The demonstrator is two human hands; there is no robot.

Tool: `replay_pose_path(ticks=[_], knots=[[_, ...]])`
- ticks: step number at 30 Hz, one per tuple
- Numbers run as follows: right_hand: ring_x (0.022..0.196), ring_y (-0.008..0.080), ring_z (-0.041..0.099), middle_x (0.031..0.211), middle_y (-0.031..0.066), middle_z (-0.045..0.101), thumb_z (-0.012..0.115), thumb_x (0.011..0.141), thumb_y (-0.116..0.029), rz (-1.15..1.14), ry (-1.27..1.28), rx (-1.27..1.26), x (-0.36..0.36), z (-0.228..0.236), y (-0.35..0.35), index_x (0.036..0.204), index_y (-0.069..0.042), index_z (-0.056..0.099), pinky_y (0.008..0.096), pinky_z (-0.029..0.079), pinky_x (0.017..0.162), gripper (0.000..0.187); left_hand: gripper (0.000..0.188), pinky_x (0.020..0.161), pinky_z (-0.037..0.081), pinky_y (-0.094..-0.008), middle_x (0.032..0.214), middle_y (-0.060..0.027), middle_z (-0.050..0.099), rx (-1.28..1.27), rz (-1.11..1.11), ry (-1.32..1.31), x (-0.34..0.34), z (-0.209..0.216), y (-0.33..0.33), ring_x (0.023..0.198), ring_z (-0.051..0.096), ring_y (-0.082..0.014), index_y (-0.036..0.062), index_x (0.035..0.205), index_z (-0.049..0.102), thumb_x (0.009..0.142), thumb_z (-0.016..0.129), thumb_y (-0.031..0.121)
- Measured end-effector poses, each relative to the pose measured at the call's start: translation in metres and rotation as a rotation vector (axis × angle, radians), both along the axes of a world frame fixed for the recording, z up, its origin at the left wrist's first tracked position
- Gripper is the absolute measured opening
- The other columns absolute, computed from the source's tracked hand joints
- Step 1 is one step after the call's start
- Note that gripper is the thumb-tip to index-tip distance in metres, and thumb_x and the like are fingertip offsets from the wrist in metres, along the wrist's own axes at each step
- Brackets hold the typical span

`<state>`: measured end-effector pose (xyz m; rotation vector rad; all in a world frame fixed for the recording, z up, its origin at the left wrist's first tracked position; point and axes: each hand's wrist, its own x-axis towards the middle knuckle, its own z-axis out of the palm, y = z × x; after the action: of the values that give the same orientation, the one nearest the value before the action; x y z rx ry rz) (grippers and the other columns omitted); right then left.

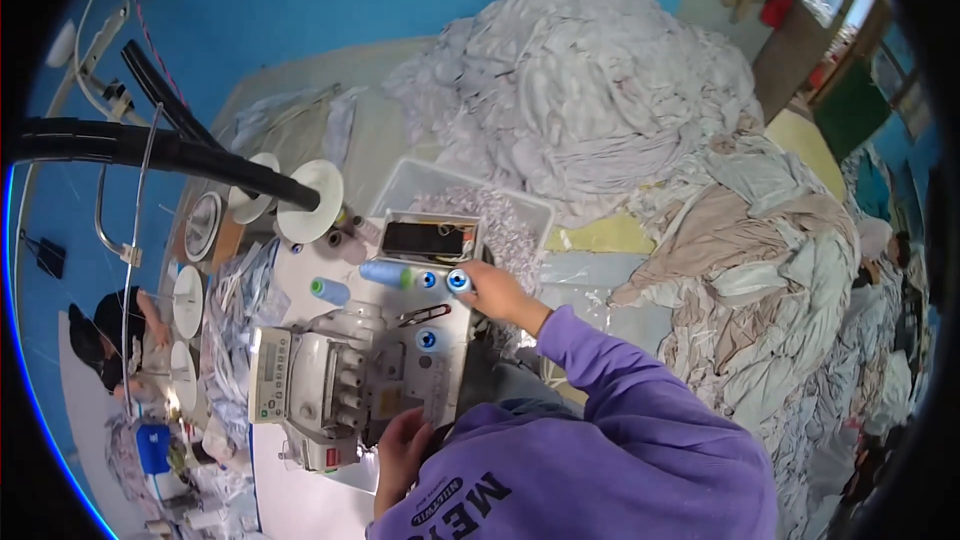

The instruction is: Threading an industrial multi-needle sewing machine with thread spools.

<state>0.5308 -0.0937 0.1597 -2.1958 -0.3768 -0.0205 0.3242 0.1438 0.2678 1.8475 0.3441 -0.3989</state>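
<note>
My right hand [492, 290] is at the back right corner of the sewing table, fingers closed round a blue-and-white thread spool [458, 281] seen end-on. A similar spool [429, 280] stands just left of it, and a third round blue one [428, 340] sits nearer me. Between them lie small dark-red thread snips [425, 315]. My left hand [400, 452] rests by the front of a white overlock sewing machine [325, 380], loosely curled with fingers apart and no object visible in it. Two light blue thread cones [385, 273] [330, 290] lie behind the machine.
An open tray [430, 220] with a dark phone-like slab sits on a clear bin [540, 215] of fabric scraps. Large heaps of pale cloth [600, 80] fill the back and right. Black ducts [160, 148] hang at left, where another person [110, 340] works.
</note>
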Motion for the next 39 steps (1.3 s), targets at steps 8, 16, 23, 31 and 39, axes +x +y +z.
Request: replay_pose_path(ticks=[8, 16, 23, 31, 39], knots=[[0.100, 0.0357, 0.058, 0.116, 0.0134, 0.053, 0.074, 0.072, -0.022, 0.177, 0.138, -0.148, 0.024, 0.010, -0.022, 0.122, -0.010, 0.050, 0.0417, 0.049, 0.082, 0.057, 0.032, 0.079, 0.049, -0.0259, 0.097, -0.0067, 0.066, 0.077, -0.078, -0.006, 0.067, -0.006, -0.026, 0.087, 0.063, -0.0127, 0.0016, 0.117, 0.058, 0.086, 0.066, 0.010], [0.109, 0.0288, 0.047, 0.118, 0.0086, 0.052, 0.079, 0.065, -0.030, 0.296, -0.130, -0.157, 0.041, 0.046, -0.019, 0.123, -0.006, 0.052, 0.0395, 0.036, 0.093, 0.069, 0.032, 0.083, 0.049, -0.0265, 0.101, -0.0074, 0.066, 0.075, -0.010, 0.023, 0.074, 0.000, -0.021, 0.091, 0.063, -0.0137, 0.0025, 0.118, 0.057, 0.087, 0.064, 0.008], [0.100, 0.0265, 0.051, 0.101, 0.0074, 0.056, 0.075, 0.067, -0.023, 0.410, -0.178, -0.359, 0.052, 0.044, 0.022, 0.112, -0.008, 0.060, 0.0376, 0.036, 0.087, 0.050, 0.033, 0.084, 0.048, -0.0265, 0.100, -0.0070, 0.066, 0.048, -0.016, -0.009, 0.064, 0.010, -0.016, 0.091, 0.063, -0.0129, 0.0019, 0.118, 0.056, 0.087, 0.063, 0.005], [0.089, 0.0285, 0.056, 0.087, 0.0107, 0.058, 0.071, 0.068, -0.021, 0.346, -0.315, -0.233, 0.064, 0.055, 0.044, 0.097, -0.007, 0.065, 0.0390, 0.039, 0.081, 0.033, 0.029, 0.075, 0.049, -0.0249, 0.092, -0.0058, 0.067, -0.005, 0.068, -0.132, 0.034, -0.001, -0.001, 0.081, 0.062, -0.0112, 0.0014, 0.113, 0.061, 0.084, 0.066, 0.004], [0.079, 0.0148, 0.058, 0.086, 0.0033, 0.060, 0.075, 0.077, -0.023, 0.076, 0.151, 0.277, 0.048, 0.140, -0.005, 0.107, -0.003, 0.064, 0.0286, 0.047, 0.071, 0.037, 0.027, 0.079, 0.049, -0.0249, 0.096, -0.0084, 0.065, -0.144, 0.038, -0.225, 0.042, 0.033, 0.007, 0.086, 0.060, -0.0120, -0.0022, 0.118, 0.054, 0.092, 0.057, 0.007]])
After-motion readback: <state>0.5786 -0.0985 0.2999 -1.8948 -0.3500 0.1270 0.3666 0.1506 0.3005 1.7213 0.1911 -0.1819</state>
